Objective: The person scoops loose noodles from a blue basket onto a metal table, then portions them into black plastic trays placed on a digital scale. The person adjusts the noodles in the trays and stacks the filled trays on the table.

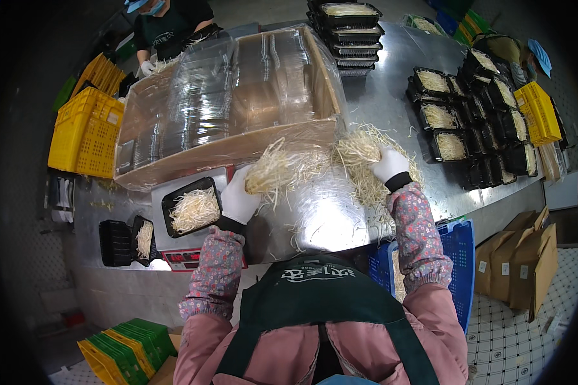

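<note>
My left hand, in a white glove, grips a bunch of pale bean sprouts just right of a black tray part filled with sprouts. That tray sits on a scale. My right hand, also gloved, rests on the loose sprout pile spread over the steel table, fingers closed into the strands.
A large cardboard box of clear lids wrapped in plastic stands behind the pile. Filled black trays lie at the right, a stack at the back. Empty black trays sit left. A blue crate, yellow crates and another person are nearby.
</note>
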`<state>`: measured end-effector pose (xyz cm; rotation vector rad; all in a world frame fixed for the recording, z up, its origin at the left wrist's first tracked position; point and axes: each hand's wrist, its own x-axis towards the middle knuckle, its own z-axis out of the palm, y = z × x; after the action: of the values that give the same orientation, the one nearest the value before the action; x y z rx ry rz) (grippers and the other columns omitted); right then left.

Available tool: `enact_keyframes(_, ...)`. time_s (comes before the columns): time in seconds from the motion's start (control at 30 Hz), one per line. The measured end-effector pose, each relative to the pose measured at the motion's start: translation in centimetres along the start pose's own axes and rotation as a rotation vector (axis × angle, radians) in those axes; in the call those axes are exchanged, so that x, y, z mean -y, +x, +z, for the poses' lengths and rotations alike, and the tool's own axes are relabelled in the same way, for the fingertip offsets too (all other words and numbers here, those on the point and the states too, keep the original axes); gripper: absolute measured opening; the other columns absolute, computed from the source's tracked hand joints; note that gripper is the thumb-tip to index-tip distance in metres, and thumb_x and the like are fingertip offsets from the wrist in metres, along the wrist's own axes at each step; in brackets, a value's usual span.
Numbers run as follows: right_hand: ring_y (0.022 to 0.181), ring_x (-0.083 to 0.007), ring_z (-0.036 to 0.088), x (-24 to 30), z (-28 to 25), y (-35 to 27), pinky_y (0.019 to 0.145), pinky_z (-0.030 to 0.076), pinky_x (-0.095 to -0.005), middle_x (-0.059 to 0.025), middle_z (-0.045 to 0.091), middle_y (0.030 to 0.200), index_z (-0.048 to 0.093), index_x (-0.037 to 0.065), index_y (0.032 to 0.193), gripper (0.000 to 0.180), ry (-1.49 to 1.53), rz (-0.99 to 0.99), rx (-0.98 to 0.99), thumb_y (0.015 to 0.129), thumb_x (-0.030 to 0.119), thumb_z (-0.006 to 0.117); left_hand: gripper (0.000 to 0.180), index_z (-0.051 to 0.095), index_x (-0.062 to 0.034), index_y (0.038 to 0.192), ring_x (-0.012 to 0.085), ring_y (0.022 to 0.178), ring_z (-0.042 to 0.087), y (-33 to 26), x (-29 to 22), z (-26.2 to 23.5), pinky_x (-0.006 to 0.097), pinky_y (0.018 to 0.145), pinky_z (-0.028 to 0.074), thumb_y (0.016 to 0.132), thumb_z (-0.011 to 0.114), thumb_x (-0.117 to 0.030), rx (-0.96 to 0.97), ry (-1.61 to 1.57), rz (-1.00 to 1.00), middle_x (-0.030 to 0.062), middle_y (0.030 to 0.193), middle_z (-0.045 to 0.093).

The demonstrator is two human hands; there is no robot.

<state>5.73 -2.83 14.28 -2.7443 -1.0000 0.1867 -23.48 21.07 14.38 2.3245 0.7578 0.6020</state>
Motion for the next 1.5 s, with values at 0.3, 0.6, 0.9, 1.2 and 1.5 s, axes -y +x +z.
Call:
enact_keyframes(0.3,0.128,-0.0365,0.041,5.5,8.1,-3.8,0.102,0.041,-0.0404,-0.0176,0.041,0.141,0.037,0.013,0.141,0.085,0.071,-0.239,0.381,0.068,0.034,0.074,0.083,0.039,-0.0132,0.138,0.029,0.119,0.045,-7.9,-0.1,10.5,0.04,0.093,0.041,0.065,0.076,-0.022,0.486,0.282,0.184,0.011,0.127,0.048)
enact_keyframes(0.6,0.137,-0.0427,0.024,3.6,7.9,-9.4,0.105,0.032,-0.054,-0.0229,0.014,0.152,0.01,0.012,0.15,0.129,0.021,-0.209,0.297,0.052,0.043,0.087,0.108,0.024,-0.0099,0.146,0.0396,0.135,0.025,-9.8,2.5,9.1,0.051,0.106,0.028,0.059,0.083,-0.036,0.455,0.278,0.298,0.0205,0.149,0.021)
enact_keyframes(0.9,0.103,-0.0362,0.058,4.4,12.0,-5.4,0.081,0.051,-0.0423,-0.0275,0.049,0.124,0.036,0.001,0.136,0.073,0.025,-0.226,0.302,0.069,0.011,0.063,0.106,0.026,-0.0087,0.145,0.0383,0.128,0.036,-0.1,-0.1,13.7,0.047,0.096,0.043,0.057,0.082,-0.026,0.744,0.347,0.237,0.0191,0.141,0.035)
enact_keyframes(1.2,0.093,-0.0358,0.062,2.9,8.0,-6.7,0.079,0.05,-0.0442,-0.0194,0.064,0.098,0.057,0.003,0.1,0.029,0.049,-0.395,0.318,0.078,0.022,0.061,0.054,0.049,-0.0061,0.126,0.0344,0.1,0.06,-1.7,-0.9,11.0,0.04,0.084,0.05,0.076,0.065,-0.021,0.695,0.178,0.132,0.0174,0.114,0.059)
enact_keyframes(1.5,0.088,-0.0355,0.065,-2.6,0.6,-3.1,0.078,0.052,-0.0399,-0.0219,0.067,0.093,0.057,0.003,0.119,0.049,0.3,0.02,0.147,0.078,0.027,0.067,0.055,0.05,-0.0141,0.124,0.0279,0.096,0.058,-2.3,0.2,5.6,0.039,0.079,0.049,0.072,0.066,-0.013,0.568,0.339,0.379,0.0067,0.106,0.058)
